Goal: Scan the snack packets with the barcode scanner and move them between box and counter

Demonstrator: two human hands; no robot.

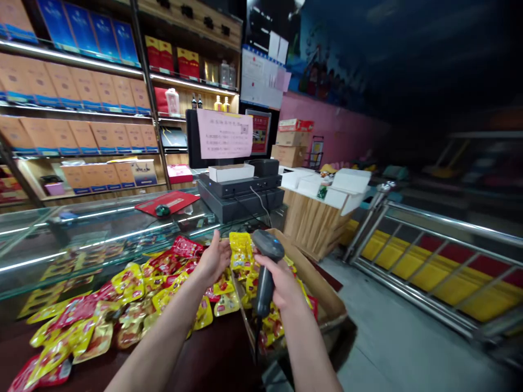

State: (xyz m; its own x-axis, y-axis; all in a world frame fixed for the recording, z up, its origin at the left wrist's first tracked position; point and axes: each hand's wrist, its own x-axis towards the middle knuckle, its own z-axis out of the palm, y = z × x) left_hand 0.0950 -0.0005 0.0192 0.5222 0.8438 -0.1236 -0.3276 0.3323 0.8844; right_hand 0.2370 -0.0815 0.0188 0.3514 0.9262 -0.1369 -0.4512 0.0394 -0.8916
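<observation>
My right hand gripped a dark grey handheld barcode scanner above a brown cardboard box of yellow-and-red foil snack packets; my open left hand hovered over loose foil packets on the dark wooden worktop.

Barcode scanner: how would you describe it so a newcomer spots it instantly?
Before the glass display counter lie yellow and red snack packets. Above the cardboard box, the right hand grips the dark pistol-shaped barcode scanner, the only tool among them.
</observation>
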